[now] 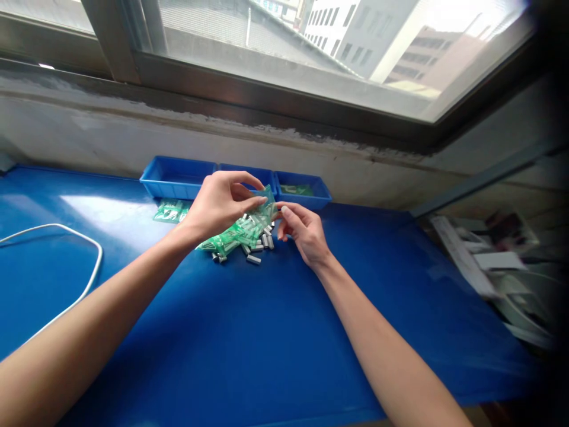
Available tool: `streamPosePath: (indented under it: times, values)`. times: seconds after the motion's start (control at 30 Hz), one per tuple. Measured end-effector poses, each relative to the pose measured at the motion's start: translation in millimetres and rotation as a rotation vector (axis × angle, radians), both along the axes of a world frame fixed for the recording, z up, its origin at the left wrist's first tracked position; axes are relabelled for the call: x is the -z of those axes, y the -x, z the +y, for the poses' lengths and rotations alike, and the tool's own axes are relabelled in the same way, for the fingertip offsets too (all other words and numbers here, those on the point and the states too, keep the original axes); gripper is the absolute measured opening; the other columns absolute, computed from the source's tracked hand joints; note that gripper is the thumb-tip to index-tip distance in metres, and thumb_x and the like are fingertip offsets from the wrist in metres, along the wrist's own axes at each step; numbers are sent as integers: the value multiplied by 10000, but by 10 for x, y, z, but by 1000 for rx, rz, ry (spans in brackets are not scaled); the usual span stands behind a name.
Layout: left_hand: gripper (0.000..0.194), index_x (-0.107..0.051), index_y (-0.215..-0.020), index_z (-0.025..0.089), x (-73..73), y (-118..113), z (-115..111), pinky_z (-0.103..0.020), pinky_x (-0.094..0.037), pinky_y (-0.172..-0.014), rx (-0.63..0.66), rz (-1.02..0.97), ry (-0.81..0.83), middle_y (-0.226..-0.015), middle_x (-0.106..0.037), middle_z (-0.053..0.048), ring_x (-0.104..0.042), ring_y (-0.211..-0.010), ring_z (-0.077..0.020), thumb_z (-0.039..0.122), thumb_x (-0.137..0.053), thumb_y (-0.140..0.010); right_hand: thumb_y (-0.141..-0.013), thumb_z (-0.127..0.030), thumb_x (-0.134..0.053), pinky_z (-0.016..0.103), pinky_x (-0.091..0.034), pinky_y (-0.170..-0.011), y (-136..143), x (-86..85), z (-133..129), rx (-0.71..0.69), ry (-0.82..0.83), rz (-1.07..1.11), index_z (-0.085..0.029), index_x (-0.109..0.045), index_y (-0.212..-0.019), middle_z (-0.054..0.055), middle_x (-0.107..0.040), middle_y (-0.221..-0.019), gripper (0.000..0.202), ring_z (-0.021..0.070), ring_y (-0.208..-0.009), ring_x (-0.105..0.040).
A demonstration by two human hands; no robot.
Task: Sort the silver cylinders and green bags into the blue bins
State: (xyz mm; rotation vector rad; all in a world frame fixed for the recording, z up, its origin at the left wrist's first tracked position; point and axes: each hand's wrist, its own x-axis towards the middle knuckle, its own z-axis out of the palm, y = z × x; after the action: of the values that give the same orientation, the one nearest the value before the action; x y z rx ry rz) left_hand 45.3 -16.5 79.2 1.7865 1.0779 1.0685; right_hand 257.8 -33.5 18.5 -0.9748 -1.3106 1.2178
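Pinching one small greenish bag (269,194) between thumb and fingers, a person's left hand (220,201) reaches over a heap of loose metal pieces (253,260) and green packets (222,240) on a blue table (249,344). At three o'clock from the heap, the right hand (307,231) brings thumb and forefinger close together beside the held bag; whether they grip anything cannot be told. More than ten metal pieces show, too overlapped for an exact count. Three blue bins (171,190) stand in a row at twelve o'clock, the middle one partly hidden by the left hand, the rightmost holding green contents. Flat bags (168,212) lie at ten o'clock, in front of the leftmost bin. One white cable (98,255) curves at nine. Any lettering is too small to read. Room to move opens at six o'clock, toward the table's near edge; a wall (111,130) bounds twelve.
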Motion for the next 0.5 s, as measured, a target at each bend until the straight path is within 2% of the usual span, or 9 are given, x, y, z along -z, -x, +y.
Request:
streamPosePath:
  times: [0.07, 0.13, 0.37, 0.5]
  values:
    - [421, -756, -1020, 127, -5, 12, 7, -269, -565, -630, 31, -17, 70, -827, -801, -93, -762, -776, -248, 436, -838, -745, -802, -479, -835, 244, -437, -489, 19, 6, -17, -23, 12, -14, -210, -783, -954, -25, -706, -659, 313, 100, -483, -567]
    - [419, -756, -987, 129, -3, 23, 15, -253, -541, -594, 55, -7, 95, -797, -795, -90, -753, -746, -239, 458, -836, -740, -769, -450, -871, 245, -454, -502, 23, 18, -20, -25, 17, -14, -202, -776, -878, -32, -682, -603, 287, 105, -485, -566]
    - [350, -772, -950, 142, 26, 31, 33, -246, -521, -584, 78, 56, 91, -814, -801, -86, -755, -762, -239, 452, -787, -788, -748, -424, -889, 247, -505, -548, 21, 25, -13, -22, 45, 8, -199, -773, -832, -26, -695, -596, 267, 111, -516, -601]
    - [348, -780, -1046, 172, 36, 73, 58, -274, -560, -653, 30, 171, 34, -883, -812, -79, -768, -813, -243, 455, -721, -851, -711, -423, -911, 231, -535, -562, 9, 52, 30, 87, 92, 56, -190, -776, -836, -12, -729, -653, 298, 113, -552, -653]
